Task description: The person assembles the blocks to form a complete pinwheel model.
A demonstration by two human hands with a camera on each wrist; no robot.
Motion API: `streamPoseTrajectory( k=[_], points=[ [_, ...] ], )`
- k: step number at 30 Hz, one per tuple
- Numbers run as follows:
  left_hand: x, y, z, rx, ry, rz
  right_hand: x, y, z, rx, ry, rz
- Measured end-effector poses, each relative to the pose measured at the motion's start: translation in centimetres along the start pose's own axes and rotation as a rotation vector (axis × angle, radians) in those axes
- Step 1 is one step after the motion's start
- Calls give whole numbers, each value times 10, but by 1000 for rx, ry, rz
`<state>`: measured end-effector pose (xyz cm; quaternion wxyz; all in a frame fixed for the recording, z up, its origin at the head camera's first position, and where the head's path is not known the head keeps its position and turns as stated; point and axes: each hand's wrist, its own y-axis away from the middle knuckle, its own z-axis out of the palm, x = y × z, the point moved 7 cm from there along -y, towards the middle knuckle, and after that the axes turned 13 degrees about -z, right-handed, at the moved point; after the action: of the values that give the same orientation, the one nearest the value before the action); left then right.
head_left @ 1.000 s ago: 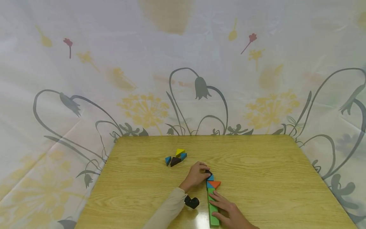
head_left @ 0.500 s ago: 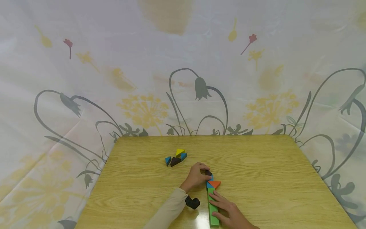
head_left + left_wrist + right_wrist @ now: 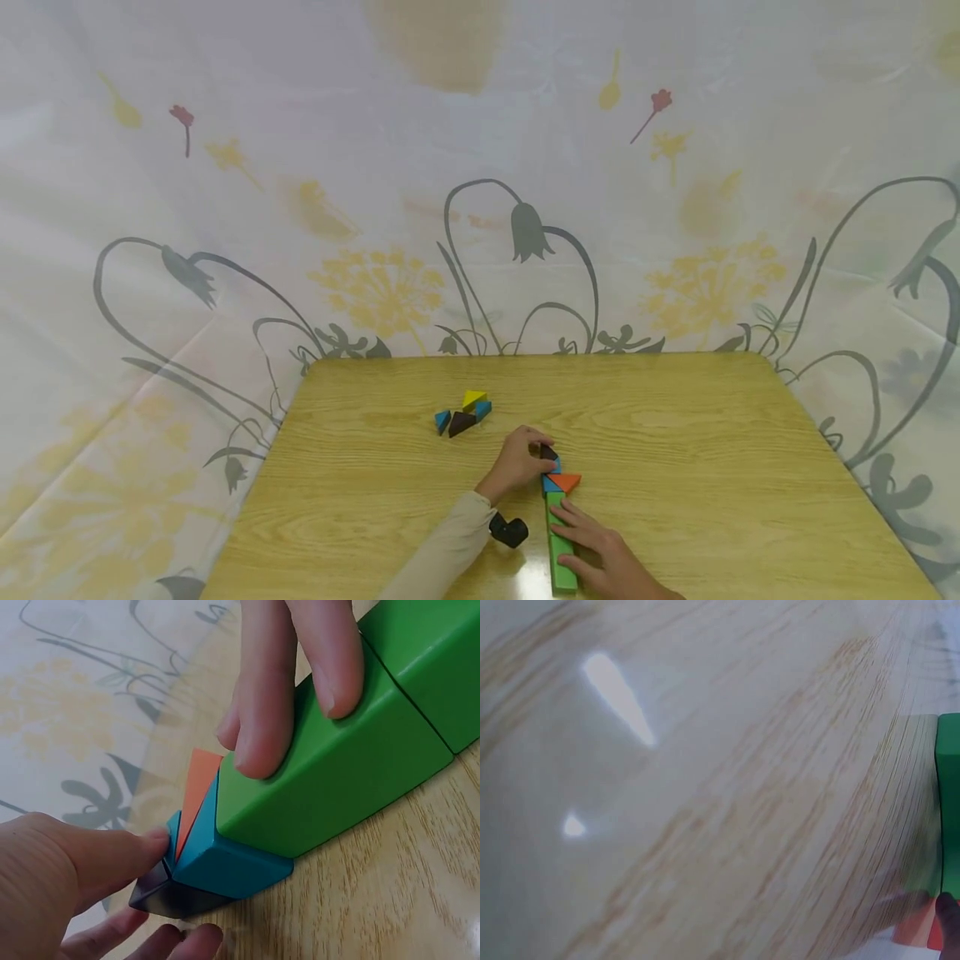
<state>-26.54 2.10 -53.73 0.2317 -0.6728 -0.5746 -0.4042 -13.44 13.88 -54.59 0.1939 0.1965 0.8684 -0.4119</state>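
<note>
A pale, creased, floral-printed sheet (image 3: 570, 108) hangs behind the wood-grain tabletop (image 3: 712, 467) and along both sides. Its print shows drooping grey bellflowers (image 3: 528, 232), yellow umbels (image 3: 386, 287) and small red blossoms (image 3: 661, 101). A white glare (image 3: 534, 580) shines on the tabletop's near part.

The green blocks (image 3: 337, 795) look smooth and glossy, the table (image 3: 712, 467) wood-grained and shiny; the sleeve (image 3: 442, 542) is perhaps matt cloth.
</note>
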Motion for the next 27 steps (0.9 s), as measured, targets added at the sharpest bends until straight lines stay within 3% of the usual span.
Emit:
streamPoseTrajectory(
  k=[14, 27],
  points=[
    [1, 3, -2, 20, 69, -25, 1, 0, 0, 14, 27, -24],
    [2, 4, -1, 25, 74, -3, 1, 0, 1, -3, -7, 28]
  ],
)
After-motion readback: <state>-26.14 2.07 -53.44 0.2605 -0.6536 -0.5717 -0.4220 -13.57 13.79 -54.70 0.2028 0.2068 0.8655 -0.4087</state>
